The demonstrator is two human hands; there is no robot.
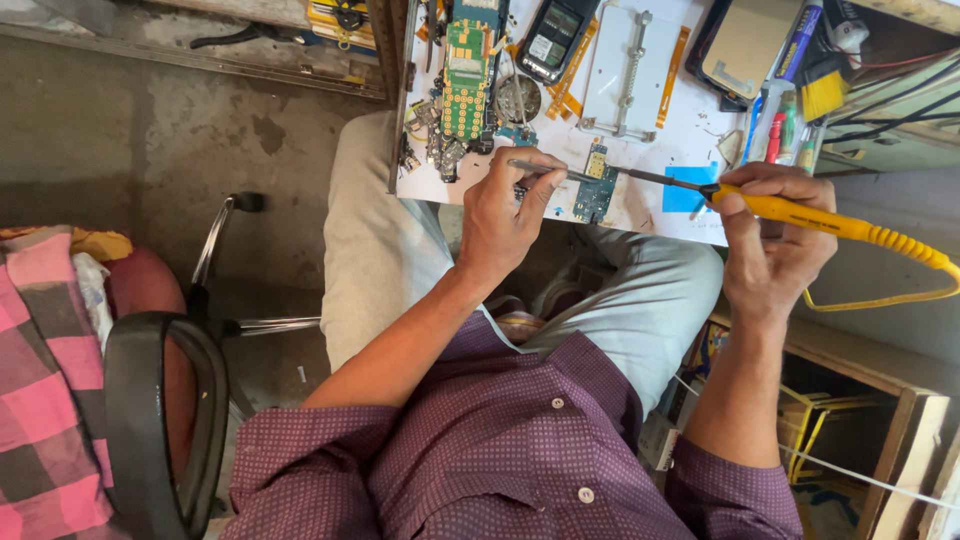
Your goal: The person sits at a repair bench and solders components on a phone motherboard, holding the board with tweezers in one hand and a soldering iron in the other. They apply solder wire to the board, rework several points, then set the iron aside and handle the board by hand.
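shirt: purple dotted shirt filled the lower frame; both forearms reached up and away from it toward the bench.
lap: pale trousers lay under the near edge of the white work board.
left hand: left hand was curled at the board's near edge, knuckles up, fingers pinched together on thin tweezers.
tweezers axis: ran roughly left to right, tips pointing right toward the small circuit board.
right hand: right hand was closed around the yellow handle of the soldering iron, thumb on top, wrist bent inward.
iron axis: long and nearly level, dark shaft pointing left; yellow cord looped off to the right.
key relation: the small circuit board lay between the two hands, just right of the left hand and well left of the right hand's grip; the left hand was the nearer. iron tip and tweezer tips met over or at the board; whether they touched could not be told.
blue patch: a blue square lay on the work board under the iron shaft.
farther: a long green phone board, a dark phone and a metal clamp frame lay beyond.
far right: a brush with yellow bristles stood with pens.
left side: black chair arm and pink checked cloth were beside the person.
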